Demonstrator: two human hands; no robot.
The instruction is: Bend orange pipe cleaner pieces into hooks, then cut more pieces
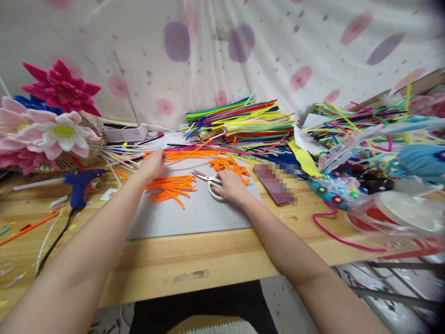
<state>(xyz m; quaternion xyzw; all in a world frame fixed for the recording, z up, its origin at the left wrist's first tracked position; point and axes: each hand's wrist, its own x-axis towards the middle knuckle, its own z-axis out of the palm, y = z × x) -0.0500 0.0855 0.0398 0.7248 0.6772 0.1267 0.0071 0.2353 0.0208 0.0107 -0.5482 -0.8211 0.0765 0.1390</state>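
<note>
My left hand (155, 164) is closed at the left end of a bundle of long orange pipe cleaners (194, 155), its fingertips partly hidden. My right hand (232, 186) is closed on the white handles of a pair of scissors (216, 191), whose slightly parted blades point left. Between the hands, a pile of short, straight orange pipe cleaner pieces (170, 186) lies on a grey cutting mat (187, 218). Just beyond my right hand sits a heap of bent, wavy orange pieces (229, 164).
A blue glue gun (79, 185) with its cord lies left, below felt-like flowers (62, 132). Stacks of coloured pipe cleaners (243, 121) line the back. Right of the mat are a phone (274, 184), a pink pipe cleaner (340, 234) and a plastic-wrapped tub (399, 213).
</note>
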